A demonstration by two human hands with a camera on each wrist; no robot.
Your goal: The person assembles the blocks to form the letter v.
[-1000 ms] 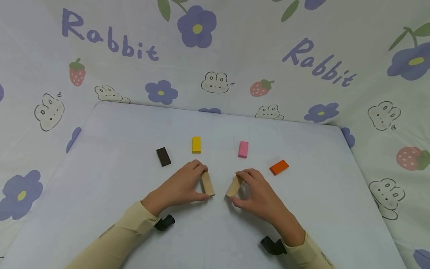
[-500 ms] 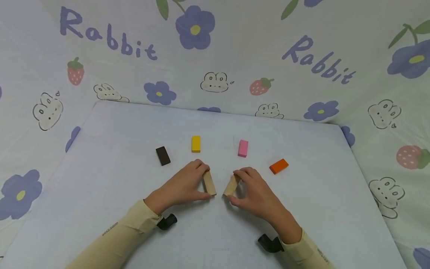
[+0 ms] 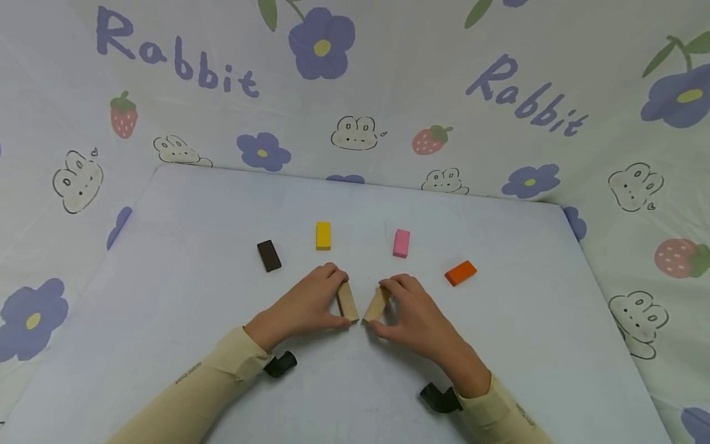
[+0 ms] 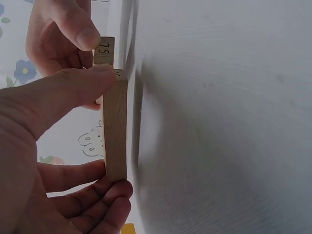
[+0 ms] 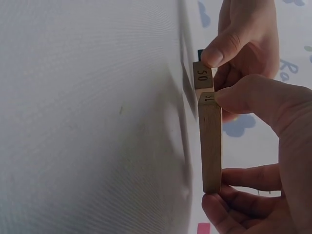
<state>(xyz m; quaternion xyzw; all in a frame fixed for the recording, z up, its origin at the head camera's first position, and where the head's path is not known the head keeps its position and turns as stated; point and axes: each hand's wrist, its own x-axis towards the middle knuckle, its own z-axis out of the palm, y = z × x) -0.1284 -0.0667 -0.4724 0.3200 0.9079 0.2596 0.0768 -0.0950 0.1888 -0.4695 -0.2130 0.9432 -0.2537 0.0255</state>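
My left hand (image 3: 307,302) pinches a plain wooden block (image 3: 347,302) lengthwise, thumb on the near end and fingers at the far end. My right hand (image 3: 416,314) grips a matching wooden block (image 3: 376,303) the same way. The two blocks slant toward each other, near ends a narrow gap apart. In the left wrist view, the right-hand block (image 4: 104,50) bears the number 75 on its end. The left-hand block (image 5: 203,74) shows 50 in the right wrist view. Both sit at or just above the white tabletop; contact is hard to tell.
Beyond the hands lie a black block (image 3: 269,256), a yellow block (image 3: 323,235), a pink block (image 3: 402,243) and an orange block (image 3: 461,273) in a loose arc on the white table (image 3: 183,246). A rabbit-and-flower printed curtain (image 3: 388,74) hangs behind.
Both hands have moved inward with their wooden blocks, the right one farther, so the gap between the blocks has narrowed. The coloured blocks have stayed in place.
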